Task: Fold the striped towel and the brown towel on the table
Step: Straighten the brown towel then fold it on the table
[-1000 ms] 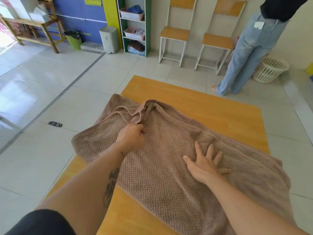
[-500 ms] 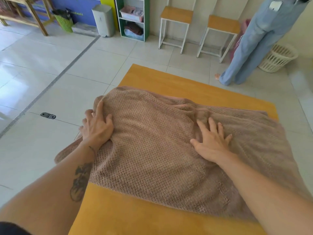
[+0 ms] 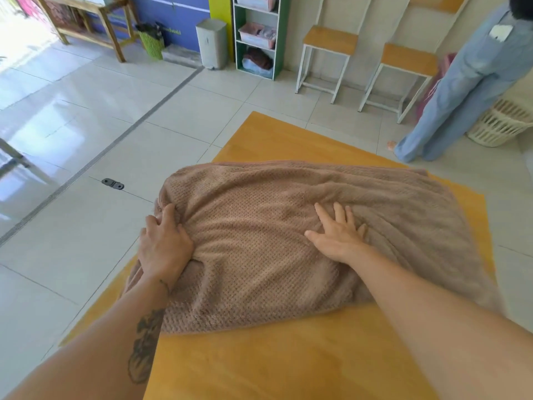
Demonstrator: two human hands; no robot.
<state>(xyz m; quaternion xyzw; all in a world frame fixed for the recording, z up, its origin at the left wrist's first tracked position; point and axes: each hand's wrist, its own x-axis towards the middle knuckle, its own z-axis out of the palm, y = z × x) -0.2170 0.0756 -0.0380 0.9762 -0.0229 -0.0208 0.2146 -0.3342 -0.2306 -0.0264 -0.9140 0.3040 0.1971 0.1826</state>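
The brown towel [image 3: 259, 226], waffle-textured, lies doubled over across the orange-yellow table [image 3: 288, 356]. Its left end hangs a little past the table's left edge. My left hand [image 3: 164, 243] clutches a bunched fold at that left end, fingers curled into the cloth. My right hand [image 3: 337, 232] rests flat on the towel's middle with fingers spread, pressing it down. No striped towel is in view.
A person in light blue trousers [image 3: 461, 90] stands beyond the table's far right corner beside a white laundry basket [image 3: 501, 122]. Two wooden chairs [image 3: 328, 56], a green shelf [image 3: 256, 36] and a grey bin [image 3: 212, 43] line the far wall. Tiled floor lies to the left.
The towel's far left corner was pulled over toward me, so the towel now lies doubled. My left hand went from flat to gripping the left end. My right hand stayed pressed on the middle.
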